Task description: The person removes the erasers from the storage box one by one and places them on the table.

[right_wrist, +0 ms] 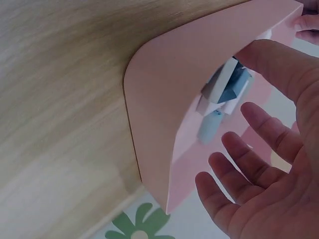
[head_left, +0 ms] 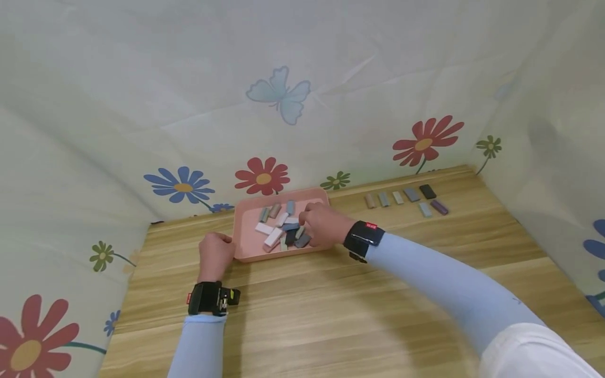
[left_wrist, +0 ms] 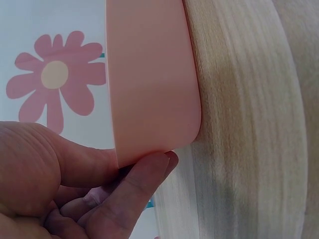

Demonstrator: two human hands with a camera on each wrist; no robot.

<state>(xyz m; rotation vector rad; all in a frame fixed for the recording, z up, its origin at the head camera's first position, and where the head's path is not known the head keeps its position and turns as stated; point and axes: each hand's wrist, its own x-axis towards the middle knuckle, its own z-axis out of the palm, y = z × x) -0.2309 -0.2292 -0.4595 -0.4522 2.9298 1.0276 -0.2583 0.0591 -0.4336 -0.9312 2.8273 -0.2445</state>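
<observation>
A shallow pink tray [head_left: 244, 226] stands against the back wall, holding a loose pile of short chalk-like sticks [head_left: 273, 238] in white, grey, blue, green and brown. At its near left corner, my left hand [head_left: 216, 256] pinches the tray wall between thumb and finger, as the left wrist view shows. My right hand [head_left: 326, 224] hovers over the tray's right side. In the right wrist view its fingers [right_wrist: 249, 159] are spread and loosely bent, with no stick seen between them. The thumb is close to the sticks; whether its tip touches one is hidden.
Right of the tray, several more sticks lie on the wooden table, among them a black one [head_left: 427, 191], a purple one [head_left: 439, 207] and a light blue one [head_left: 425, 210]. A flower-printed cloth wall [head_left: 359, 131] borders the table's back and sides.
</observation>
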